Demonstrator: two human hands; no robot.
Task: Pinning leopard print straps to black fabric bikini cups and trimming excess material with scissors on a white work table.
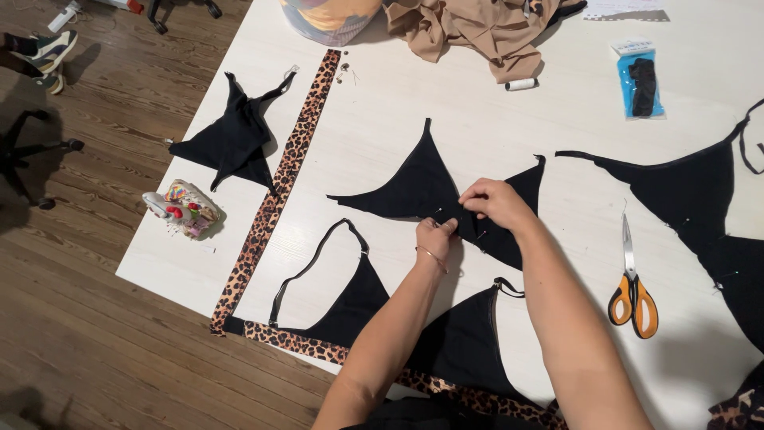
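Wooden floor (87,334) runs along the white table's (382,135) left edge, where a pincushion (185,209) sits beside a leopard-print strip (278,187). Mid-table, the left hand (435,239) and right hand (493,203) each pinch the black triangular fabric piece (418,189), fingers pressed together. Orange-handled scissors (633,291) lie right, on bare tabletop.

Both hands, left (434,236) and right (493,203), pinching black triangle fabric (418,187) on the table (477,119); scissors (632,295) sit off to the right hand's side.
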